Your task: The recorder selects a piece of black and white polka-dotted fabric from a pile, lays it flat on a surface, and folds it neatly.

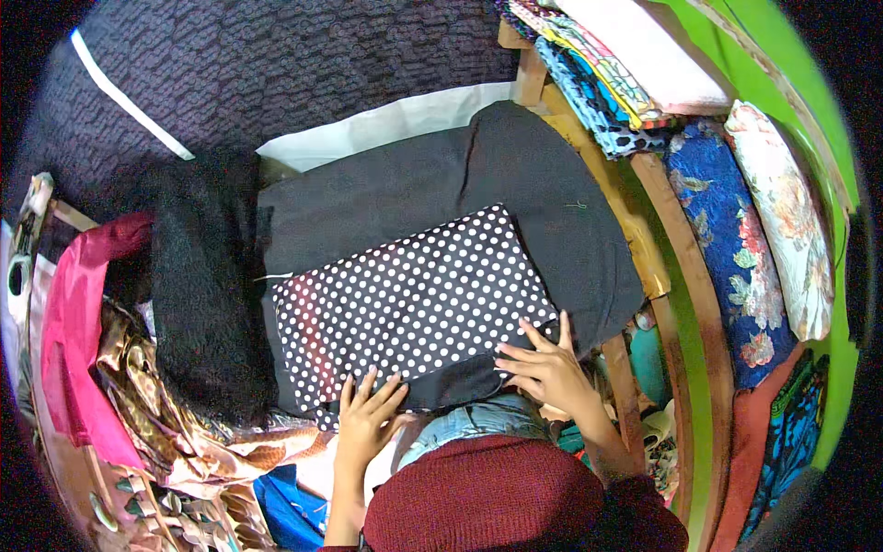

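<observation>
A black cloth with white polka dots [414,294] lies spread out on a dark cloth-covered table [368,189]. My left hand [368,414] rests on its near edge toward the left, fingers apart. At the near right corner my right hand [547,368] lies with its fingers spread, partly on the dots and partly on the dark cover. Neither hand grips anything that I can see. A short pale strip sticks out at the cloth's far left corner.
Black fuzzy fabric [207,304] drapes over the table's left end, beside pink cloth [83,340] and shiny brown fabric [138,368]. Folded fabrics [635,55] are stacked at the far right. A blue floral roll [731,248] lies on the wooden frame at right.
</observation>
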### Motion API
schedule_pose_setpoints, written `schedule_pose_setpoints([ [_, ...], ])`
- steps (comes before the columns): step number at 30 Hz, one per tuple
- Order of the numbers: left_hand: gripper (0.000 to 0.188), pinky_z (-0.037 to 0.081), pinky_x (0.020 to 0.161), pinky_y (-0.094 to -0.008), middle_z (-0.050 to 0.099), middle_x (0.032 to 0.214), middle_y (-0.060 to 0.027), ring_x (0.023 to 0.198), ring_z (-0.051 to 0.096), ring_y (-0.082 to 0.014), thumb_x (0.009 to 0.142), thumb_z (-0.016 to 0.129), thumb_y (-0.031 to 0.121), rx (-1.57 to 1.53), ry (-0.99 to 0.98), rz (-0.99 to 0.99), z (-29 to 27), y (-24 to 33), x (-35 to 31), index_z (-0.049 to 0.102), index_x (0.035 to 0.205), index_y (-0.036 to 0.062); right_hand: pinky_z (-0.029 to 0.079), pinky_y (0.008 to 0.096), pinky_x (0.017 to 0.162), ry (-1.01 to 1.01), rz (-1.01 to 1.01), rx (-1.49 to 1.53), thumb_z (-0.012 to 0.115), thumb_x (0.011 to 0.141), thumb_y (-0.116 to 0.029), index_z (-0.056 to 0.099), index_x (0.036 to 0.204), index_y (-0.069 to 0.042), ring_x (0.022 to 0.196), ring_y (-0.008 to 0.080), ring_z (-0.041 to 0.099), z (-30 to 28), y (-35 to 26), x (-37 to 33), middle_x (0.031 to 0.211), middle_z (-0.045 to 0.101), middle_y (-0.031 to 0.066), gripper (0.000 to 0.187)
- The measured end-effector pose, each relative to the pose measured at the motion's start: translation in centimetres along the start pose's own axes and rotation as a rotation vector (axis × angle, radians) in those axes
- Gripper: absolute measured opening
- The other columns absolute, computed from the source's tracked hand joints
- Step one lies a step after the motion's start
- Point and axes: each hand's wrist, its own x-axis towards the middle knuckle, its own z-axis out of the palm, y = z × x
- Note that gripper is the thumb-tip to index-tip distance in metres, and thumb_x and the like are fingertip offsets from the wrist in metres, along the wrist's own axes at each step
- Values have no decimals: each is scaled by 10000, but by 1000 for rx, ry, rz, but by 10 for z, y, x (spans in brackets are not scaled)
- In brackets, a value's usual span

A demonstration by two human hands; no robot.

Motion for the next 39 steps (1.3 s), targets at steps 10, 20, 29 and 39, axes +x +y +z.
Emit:
schedule_pose_setpoints([
  [10,415,348,859,-388,463,1293,-62,1024,478,-272,622,687,258,-109,107,-119,-16,-8,2,629,987,70,266,439,913,217,35,17,628,732,-130,640,857,-74,904,187,551,9,-8,9,844,646,33,137],
  [20,763,300,892,-416,442,1317,-23,1057,455,-249,487,758,310,67,38,-56,-38,-7,24,510,1177,99,366,361,837,166,-6,-39,562,793,-139,574,852,-33,886,228,546,18,-14,13,902,601,81,122],
  [29,320,250,935,-448,512,1237,-43,1084,461,-243,652,722,331,77,169,-108,-37,-17,24,644,842,86,414,358,679,465,236,21,632,718,-85,598,735,14,732,272,518,26,-22,40,722,538,107,107],
  [39,163,194,960,-487,616,886,29,908,548,-183,672,680,100,172,379,-226,-20,-26,18,588,805,121,382,382,762,630,441,106,656,655,-91,555,817,-69,822,274,521,39,-20,46,824,550,84,192],
])
